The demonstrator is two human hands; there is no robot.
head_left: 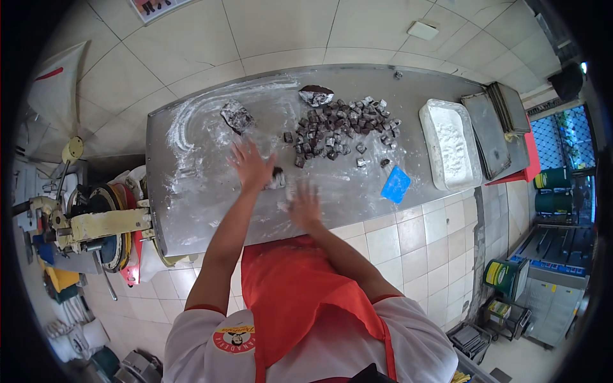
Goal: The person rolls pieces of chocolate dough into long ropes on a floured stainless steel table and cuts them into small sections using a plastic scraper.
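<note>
My left hand [251, 167] is over the floured metal table with its fingers spread and nothing gripped. Just beyond its fingertips lies a dark brown dough lump [237, 117] dusted with white powder. Beside its palm, on the right, is a small dark dough piece [277, 179], partly covered with powder. My right hand [304, 207] is low over the table nearer to me, smeared by motion, so its fingers do not show clearly. Farther off, many small dark dough chunks [345, 127] lie in a loose heap, with a larger dark dough lump [316, 96] behind them.
A blue scraper [396, 184] lies right of the chunks. Beyond it stands a pan [477, 167] of white powder, then stacked dark metal trays [488, 137] at the right end of the metal table [211, 210]. A cream-coloured machine [108, 225] stands against the left end.
</note>
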